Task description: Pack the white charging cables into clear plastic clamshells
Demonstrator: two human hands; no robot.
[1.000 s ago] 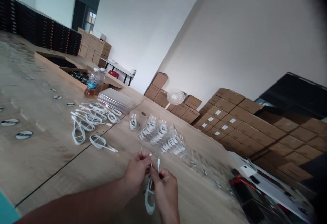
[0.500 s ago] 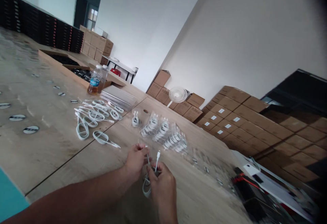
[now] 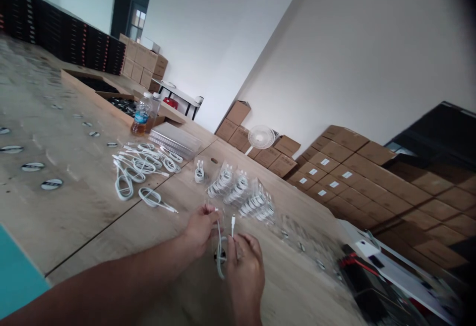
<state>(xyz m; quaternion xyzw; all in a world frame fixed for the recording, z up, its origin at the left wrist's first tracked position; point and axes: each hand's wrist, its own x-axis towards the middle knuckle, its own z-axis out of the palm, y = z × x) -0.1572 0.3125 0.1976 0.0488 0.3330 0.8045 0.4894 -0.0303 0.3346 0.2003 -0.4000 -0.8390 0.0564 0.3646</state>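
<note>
Over the table's near part, my left hand (image 3: 203,227) is closed, its fingertips pinching a clear plastic bag (image 3: 224,223) near one end of a white charging cable. My right hand (image 3: 247,261) is closed on the same coiled charging cable (image 3: 219,239), and one plug stands up above its thumb. A dark label shows low on the bag, behind the coil. How much of the cable lies inside the bag, I cannot tell. Beyond my hands lie bagged cables (image 3: 238,187) in rows. To the left are a single loose cable (image 3: 154,198) and a pile of loose cables (image 3: 143,162).
Flat clear bags with oval labels (image 3: 52,184) lie across the left of the wooden table (image 3: 96,231). Farther back stand two bottles (image 3: 141,115), a stack of clear sheets (image 3: 174,138) and a carton tray (image 3: 80,83). Stacked cartons (image 3: 345,172) line the wall.
My right hand has shifted slightly right and down, and its fingers lie straighter along the cable. The coil now sits closer to the left fingers. The view has turned slightly.
</note>
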